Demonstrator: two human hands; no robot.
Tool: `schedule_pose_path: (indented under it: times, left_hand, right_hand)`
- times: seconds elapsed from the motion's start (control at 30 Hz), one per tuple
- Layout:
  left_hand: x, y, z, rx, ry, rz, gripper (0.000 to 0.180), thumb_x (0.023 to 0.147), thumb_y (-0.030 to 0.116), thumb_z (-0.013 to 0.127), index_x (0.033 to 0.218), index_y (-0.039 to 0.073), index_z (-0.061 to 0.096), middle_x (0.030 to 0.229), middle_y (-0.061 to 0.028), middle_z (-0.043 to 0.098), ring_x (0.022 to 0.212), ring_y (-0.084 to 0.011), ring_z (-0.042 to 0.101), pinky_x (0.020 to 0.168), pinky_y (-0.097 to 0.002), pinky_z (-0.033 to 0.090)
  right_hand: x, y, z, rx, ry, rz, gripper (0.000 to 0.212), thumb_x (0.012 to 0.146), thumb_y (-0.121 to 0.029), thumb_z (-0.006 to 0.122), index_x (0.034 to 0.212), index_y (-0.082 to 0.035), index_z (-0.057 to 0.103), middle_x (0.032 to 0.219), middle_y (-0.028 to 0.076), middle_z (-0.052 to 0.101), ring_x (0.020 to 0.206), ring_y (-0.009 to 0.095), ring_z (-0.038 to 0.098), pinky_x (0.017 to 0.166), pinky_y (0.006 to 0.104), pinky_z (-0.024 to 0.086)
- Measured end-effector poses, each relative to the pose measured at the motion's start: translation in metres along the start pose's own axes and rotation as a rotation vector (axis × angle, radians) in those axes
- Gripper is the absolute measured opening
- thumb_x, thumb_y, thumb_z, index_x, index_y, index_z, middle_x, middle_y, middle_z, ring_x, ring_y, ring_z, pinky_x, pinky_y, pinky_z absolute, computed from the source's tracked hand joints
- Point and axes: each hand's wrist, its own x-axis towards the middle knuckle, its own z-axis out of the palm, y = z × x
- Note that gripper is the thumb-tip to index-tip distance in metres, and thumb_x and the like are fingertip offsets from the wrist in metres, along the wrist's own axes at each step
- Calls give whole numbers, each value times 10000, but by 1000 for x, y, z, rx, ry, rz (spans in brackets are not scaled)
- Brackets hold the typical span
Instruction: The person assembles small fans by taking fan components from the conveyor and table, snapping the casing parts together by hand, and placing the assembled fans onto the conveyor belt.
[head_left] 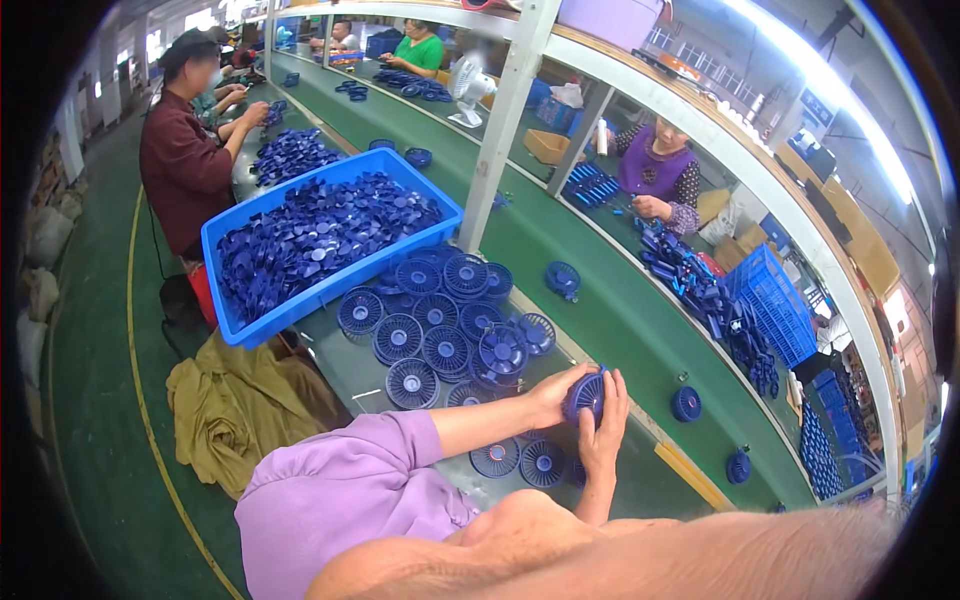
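My left hand and my right hand are closed round a dark blue fan housing, round with a slatted grille. They hold it above the near edge of the green belt. Left of it, on the grey worktop, lies a heap of round blue fan grilles, some stacked on each other. One clear-looking fan piece with visible blades sits on the heap close to my left forearm. Below that forearm lie a few more grilles.
A large blue bin of small blue parts stands on the worktop at left. The green conveyor belt carries scattered fan housings. A white post rises beside it. Co-workers sit across the belt and at far left. An olive cloth hangs nearby.
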Motion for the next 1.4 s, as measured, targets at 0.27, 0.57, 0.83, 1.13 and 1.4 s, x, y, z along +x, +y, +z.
schedule_pose_path:
  times: [0.27, 0.57, 0.83, 1.13, 1.4]
  left_hand:
    - [-38, -21, 46, 556, 78, 552, 346, 981, 130, 449, 1311, 26, 419, 1270, -85, 481, 1208, -158, 440, 1030, -302, 347]
    - [-42, -3, 46, 1281, 30, 1117, 432, 742, 144, 622, 1148, 40, 519, 1168, -145, 550, 1133, -338, 465, 1005, -446, 354]
    - [-35, 1, 44, 1407, -55, 1206, 461, 735, 182, 628, 1152, 17, 523, 1170, -157, 556, 1114, -359, 493, 987, -452, 380]
    - [-33, -9, 32, 679, 96, 537, 365, 990, 216, 395, 1284, 5, 446, 1188, -115, 532, 1102, -180, 502, 962, -300, 387]
    - [-45, -12, 39, 931, 130, 770, 391, 941, 185, 429, 1271, -25, 430, 1170, -179, 525, 1051, -248, 533, 918, -347, 418]
  right_hand:
    - [-15, 0, 20, 619, 60, 167, 1067, 807, -782, 387, 1459, 37, 181, 1459, 206, 300, 1345, 295, 320, 1099, 396, 254]
    - [-37, 13, 47, 1307, 46, 638, 875, 858, -741, 325, 1378, -37, 357, 1332, 99, 451, 1245, 244, 437, 1059, 396, 344]
    - [-23, 8, 30, 1461, -3, 735, 809, 908, -687, 246, 1357, -26, 374, 1313, 102, 467, 1226, 238, 457, 1054, 388, 360]
    - [-16, 6, 31, 433, 25, 123, 1077, 800, -752, 443, 1474, 22, 115, 1496, 217, 233, 1398, 316, 219, 1128, 416, 184]
    - [-14, -14, 39, 693, 93, 270, 1004, 829, -765, 374, 1474, -21, 173, 1393, 150, 369, 1251, 237, 417, 1041, 360, 334]
